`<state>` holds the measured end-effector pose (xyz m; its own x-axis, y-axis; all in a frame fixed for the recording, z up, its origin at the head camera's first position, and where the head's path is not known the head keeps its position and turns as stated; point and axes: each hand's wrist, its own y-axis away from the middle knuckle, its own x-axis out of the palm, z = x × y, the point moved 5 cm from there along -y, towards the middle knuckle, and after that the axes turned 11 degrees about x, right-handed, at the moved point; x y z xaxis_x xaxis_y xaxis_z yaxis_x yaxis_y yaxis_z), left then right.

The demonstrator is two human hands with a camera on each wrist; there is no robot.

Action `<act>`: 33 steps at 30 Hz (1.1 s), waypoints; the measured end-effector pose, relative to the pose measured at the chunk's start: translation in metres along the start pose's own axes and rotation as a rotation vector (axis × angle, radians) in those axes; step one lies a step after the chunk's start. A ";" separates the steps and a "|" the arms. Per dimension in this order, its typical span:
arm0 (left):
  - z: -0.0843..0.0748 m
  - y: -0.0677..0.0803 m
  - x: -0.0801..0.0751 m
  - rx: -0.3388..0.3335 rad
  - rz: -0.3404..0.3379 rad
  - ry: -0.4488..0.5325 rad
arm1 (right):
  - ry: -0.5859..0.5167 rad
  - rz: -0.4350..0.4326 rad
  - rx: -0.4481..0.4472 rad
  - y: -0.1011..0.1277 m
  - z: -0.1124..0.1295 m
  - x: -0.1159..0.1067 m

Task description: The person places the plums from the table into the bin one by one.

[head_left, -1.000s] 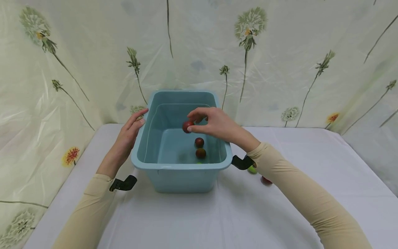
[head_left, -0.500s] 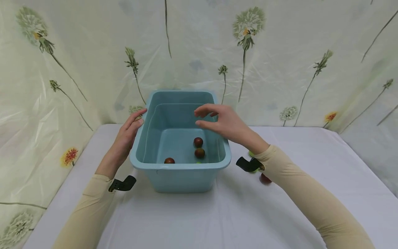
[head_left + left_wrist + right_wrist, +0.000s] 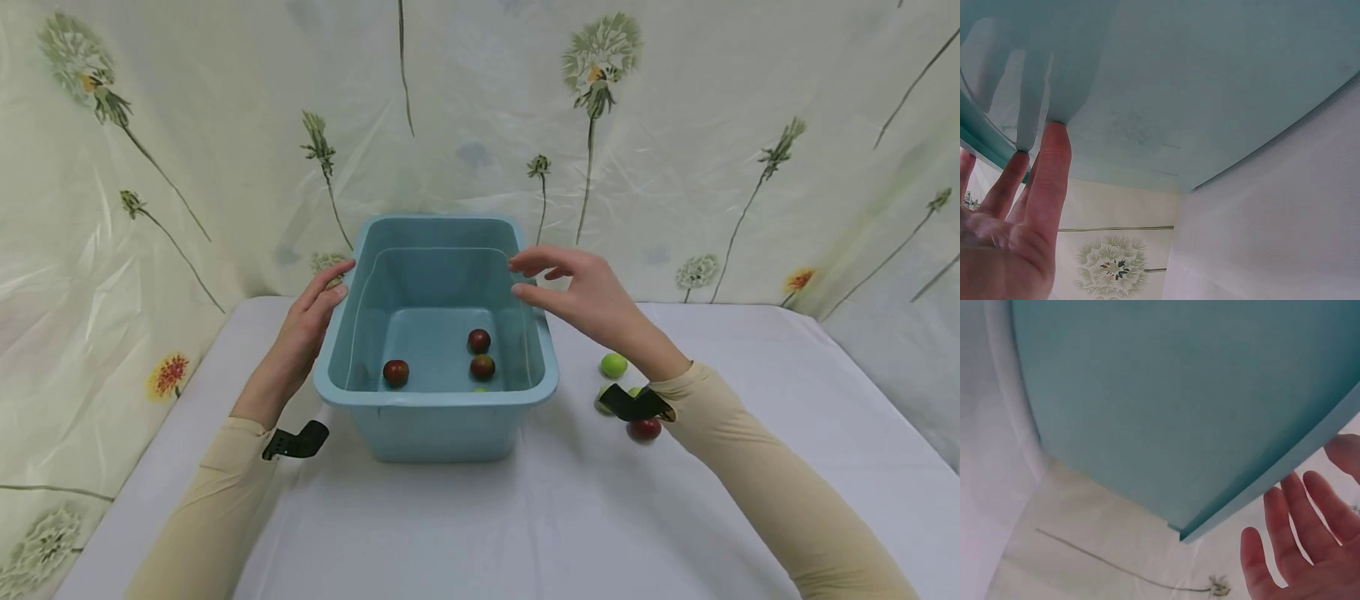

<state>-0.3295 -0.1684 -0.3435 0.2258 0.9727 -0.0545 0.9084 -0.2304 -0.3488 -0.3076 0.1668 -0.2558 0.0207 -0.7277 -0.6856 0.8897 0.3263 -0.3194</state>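
While I read the head view, the blue tub (image 3: 435, 396) serves as my landmark. My left hand (image 3: 303, 333) rests with straight, relaxed fingers against the tub's left outer wall near the rim, gripping nothing. My right hand (image 3: 581, 292) hovers above the tub's right rim, fingers loose and empty. Three dark red fruits lie on the tub floor: one at the front left (image 3: 395, 372), two close together right of centre (image 3: 480, 340) (image 3: 482, 367); a sliver of something green shows at the front wall, too small to identify. Right of the tub, on the white cloth (image 3: 525, 517), lie a green fruit (image 3: 613, 365) and a red fruit (image 3: 643, 428), with another green piece partly hidden behind the black wrist mount.

From the left wrist view, the fingertips (image 3: 1054, 134) touch the tub wall (image 3: 1210, 94) just under the rim; contact is flat, not curled.

From the right wrist view, the palm (image 3: 1310, 544) is spread beside the tub's outer corner (image 3: 1179, 425), holding nothing.

Procedure, as I judge it: keep the left hand braced against the wall so the tub does not slide. Bring the right hand down to the loose fruit right of the tub, pinch one piece lightly, and let go low inside the tub to limit bouncing.
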 end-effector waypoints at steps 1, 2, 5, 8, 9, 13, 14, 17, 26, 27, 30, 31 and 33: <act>0.000 0.000 0.000 0.000 0.001 -0.002 | -0.001 -0.005 0.010 0.002 -0.002 -0.002; 0.000 0.000 0.000 -0.001 0.001 -0.004 | 0.000 -0.009 0.020 0.004 -0.004 -0.003; 0.000 0.000 0.000 -0.001 0.001 -0.002 | 0.007 -0.017 0.046 0.009 -0.011 -0.007; -0.001 0.000 0.000 -0.001 0.001 -0.003 | 0.020 -0.019 0.067 0.014 -0.019 -0.010; -0.001 0.000 0.000 -0.001 0.002 -0.003 | 0.025 -0.019 0.073 0.016 -0.022 -0.011; 0.000 0.000 0.001 -0.003 0.006 -0.005 | 0.045 -0.023 0.100 0.024 -0.035 -0.014; 0.000 0.000 0.001 -0.004 0.006 -0.005 | 0.052 -0.024 0.109 0.026 -0.038 -0.015; 0.000 0.000 0.001 -0.006 0.005 -0.006 | 0.074 -0.026 0.136 0.033 -0.047 -0.018; -0.001 0.000 0.001 -0.013 0.004 -0.008 | 0.110 -0.016 0.203 0.053 -0.070 -0.022; -0.001 0.000 0.001 -0.013 0.004 -0.008 | 0.118 -0.014 0.205 0.055 -0.073 -0.022; -0.001 0.000 0.000 -0.010 0.005 0.001 | 0.143 -0.015 0.219 0.062 -0.082 -0.022; -0.001 0.000 0.000 -0.009 0.004 0.002 | 0.149 -0.017 0.227 0.064 -0.085 -0.023; 0.000 0.000 0.000 -0.009 0.002 0.004 | 0.158 -0.022 0.253 0.068 -0.092 -0.024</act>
<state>-0.3295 -0.1683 -0.3432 0.2291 0.9720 -0.0517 0.9111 -0.2329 -0.3402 -0.2892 0.2620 -0.3210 -0.0535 -0.6234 -0.7801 0.9749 0.1366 -0.1760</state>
